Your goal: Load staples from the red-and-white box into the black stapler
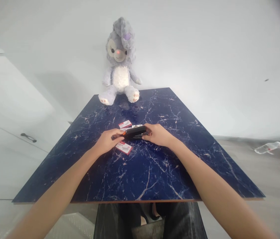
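Above the middle of the table, a black stapler lies crosswise between my two hands. My left hand is closed on its left end, where a small orange spot shows by the fingers. At the other end, my right hand grips it between thumb and fingers. A shiny metal strip is visible along its lower side. Just beyond is a small red-and-white box, and a pale packet is partly hidden behind the stapler. Nearer to me, another red-and-white box lies flat below my left fingers.
A grey plush toy sits at the far edge of the dark blue marbled table, against the wall. White drawers stand on the left. Clear plastic items lie on the floor to the right.
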The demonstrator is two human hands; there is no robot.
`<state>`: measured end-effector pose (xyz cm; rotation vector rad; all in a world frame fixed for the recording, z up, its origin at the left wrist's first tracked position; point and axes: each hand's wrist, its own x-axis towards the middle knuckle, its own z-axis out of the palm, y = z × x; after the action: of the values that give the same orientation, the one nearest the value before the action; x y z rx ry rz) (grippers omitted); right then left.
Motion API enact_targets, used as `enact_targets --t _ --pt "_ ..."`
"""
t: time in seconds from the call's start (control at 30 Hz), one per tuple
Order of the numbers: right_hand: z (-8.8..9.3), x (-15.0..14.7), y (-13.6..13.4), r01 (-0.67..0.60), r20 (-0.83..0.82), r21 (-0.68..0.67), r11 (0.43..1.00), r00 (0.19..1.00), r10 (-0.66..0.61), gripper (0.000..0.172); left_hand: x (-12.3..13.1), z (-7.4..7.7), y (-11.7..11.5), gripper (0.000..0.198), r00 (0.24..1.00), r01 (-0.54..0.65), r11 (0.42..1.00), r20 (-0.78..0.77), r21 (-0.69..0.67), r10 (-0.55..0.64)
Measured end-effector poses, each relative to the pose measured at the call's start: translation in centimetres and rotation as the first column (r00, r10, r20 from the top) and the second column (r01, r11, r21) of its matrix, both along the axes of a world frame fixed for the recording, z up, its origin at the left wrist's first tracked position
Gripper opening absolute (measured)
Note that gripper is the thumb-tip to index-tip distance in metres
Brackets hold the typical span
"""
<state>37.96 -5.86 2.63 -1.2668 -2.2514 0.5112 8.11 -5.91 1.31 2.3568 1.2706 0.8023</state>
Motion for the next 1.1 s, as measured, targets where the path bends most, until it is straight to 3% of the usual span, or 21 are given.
enact_targets --t 0.57,0.7,0.77,0.83,0.9,1.0,1.1 --pt "-0.1 -0.1 0.1 -0.005 0.016 0.024 1.000 1.000 0.005 0.021 0.1 0.3 -0.2 0.028 1.000 0.014 0.998 -0.015 0.059 -0.013" --pt "0.7 1.3 0.2 -0.033 0.025 -0.010 0.999 0.999 0.033 0.037 0.2 0.7 -0.4 0.029 0.999 0.015 0.998 -0.047 0.060 -0.013" --pt "1.4 2.8 0.3 -0.031 0.062 -0.011 0.999 0.998 0.031 0.037 0.2 1.0 -0.5 0.028 0.997 0.016 0.998 -0.078 0.055 -0.012" --pt "2.2 4.3 0.3 0.015 0.080 0.083 0.996 0.997 -0.021 0.021 0.2 1.3 -0.6 0.028 0.994 0.014 0.999 -0.111 0.036 -0.010" --pt "2.9 5.0 0.0 0.080 0.013 0.258 0.963 0.996 -0.086 0.005 0.3 1.5 -0.7 0.028 0.991 0.008 1.000 -0.135 0.004 -0.007" --pt "3.3 3.4 -1.2 0.069 -0.108 0.419 0.906 0.994 -0.025 0.016 0.3 1.7 -0.8 0.030 0.991 0.002 1.000 -0.137 -0.026 -0.005" --pt "2.4 -0.8 -3.1 -0.136 -0.012 0.393 0.910 0.988 0.153 0.026 0.2 1.6 -0.9 0.029 0.995 0.011 1.000 -0.100 -0.002 -0.011"
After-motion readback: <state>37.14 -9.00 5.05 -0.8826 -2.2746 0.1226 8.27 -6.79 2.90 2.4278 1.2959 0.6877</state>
